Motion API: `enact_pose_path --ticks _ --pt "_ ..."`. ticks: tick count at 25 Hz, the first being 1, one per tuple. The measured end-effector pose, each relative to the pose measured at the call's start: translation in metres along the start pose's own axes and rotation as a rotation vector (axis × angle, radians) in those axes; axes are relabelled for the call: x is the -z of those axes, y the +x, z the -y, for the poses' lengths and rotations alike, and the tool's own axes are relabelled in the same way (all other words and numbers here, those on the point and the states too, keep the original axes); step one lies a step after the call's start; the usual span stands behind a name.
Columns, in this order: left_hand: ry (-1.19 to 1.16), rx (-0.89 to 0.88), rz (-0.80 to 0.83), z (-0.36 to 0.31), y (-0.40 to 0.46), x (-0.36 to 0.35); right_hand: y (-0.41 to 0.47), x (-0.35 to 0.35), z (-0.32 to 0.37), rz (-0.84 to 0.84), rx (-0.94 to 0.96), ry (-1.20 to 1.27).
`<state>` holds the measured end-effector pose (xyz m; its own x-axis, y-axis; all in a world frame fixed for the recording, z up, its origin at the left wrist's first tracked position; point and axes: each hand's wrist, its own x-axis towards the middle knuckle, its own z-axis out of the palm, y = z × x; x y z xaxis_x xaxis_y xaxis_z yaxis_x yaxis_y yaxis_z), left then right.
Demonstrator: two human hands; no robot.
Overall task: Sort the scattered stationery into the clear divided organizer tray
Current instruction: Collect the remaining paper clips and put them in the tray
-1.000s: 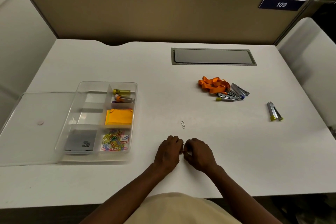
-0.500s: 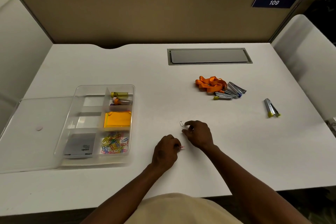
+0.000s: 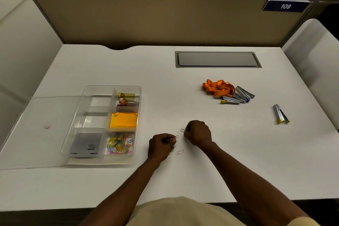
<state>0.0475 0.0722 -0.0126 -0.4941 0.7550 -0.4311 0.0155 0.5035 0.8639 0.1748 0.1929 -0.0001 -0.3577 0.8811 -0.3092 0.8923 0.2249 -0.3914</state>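
White tabletop (image 3: pixel 183 180) now shows the right hand (image 3: pixel 198 133) pinching the silver clip (image 3: pixel 182 130) it just reached, left hand (image 3: pixel 161 144) pinching a red one (image 3: pixel 175 137) — a third clip (image 3: pixel 179 152) remains for the tray (image 3: pixel 102 159).

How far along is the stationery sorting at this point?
Partly done. The organizer tray already holds coloured paper clips, orange sticky notes, a grey box and small staplers. In hand: the left hand pinches a red clip, the right hand a plain one. Left: one clip on the desk, the orange lanyard, the stapler pile and a lone stapler.
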Motion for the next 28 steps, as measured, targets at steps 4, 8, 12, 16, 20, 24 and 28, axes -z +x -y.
enact_pose_path --ticks 4,8,12,16,20,24,28 --pt "-0.140 0.079 0.025 -0.001 0.001 0.005 0.003 0.003 0.009 0.141 -0.004 -0.076" --pt "-0.349 0.153 0.083 -0.003 -0.004 0.007 -0.009 0.002 0.006 0.122 0.124 -0.083" --pt "-0.483 0.209 0.094 -0.004 -0.007 0.007 -0.030 0.005 0.000 0.286 0.048 0.594" --pt "-0.479 0.214 0.142 -0.005 -0.010 0.002 -0.040 0.002 0.002 0.327 0.036 0.706" --pt "-0.473 0.235 0.162 -0.007 -0.009 0.005 -0.043 0.002 0.000 0.251 0.060 0.687" --pt "-0.476 0.231 0.135 -0.006 -0.008 0.010 -0.049 0.000 -0.006 0.133 0.083 0.553" --pt "-0.495 0.256 0.081 -0.001 -0.007 0.013 -0.061 -0.015 -0.016 0.131 0.358 -0.019"
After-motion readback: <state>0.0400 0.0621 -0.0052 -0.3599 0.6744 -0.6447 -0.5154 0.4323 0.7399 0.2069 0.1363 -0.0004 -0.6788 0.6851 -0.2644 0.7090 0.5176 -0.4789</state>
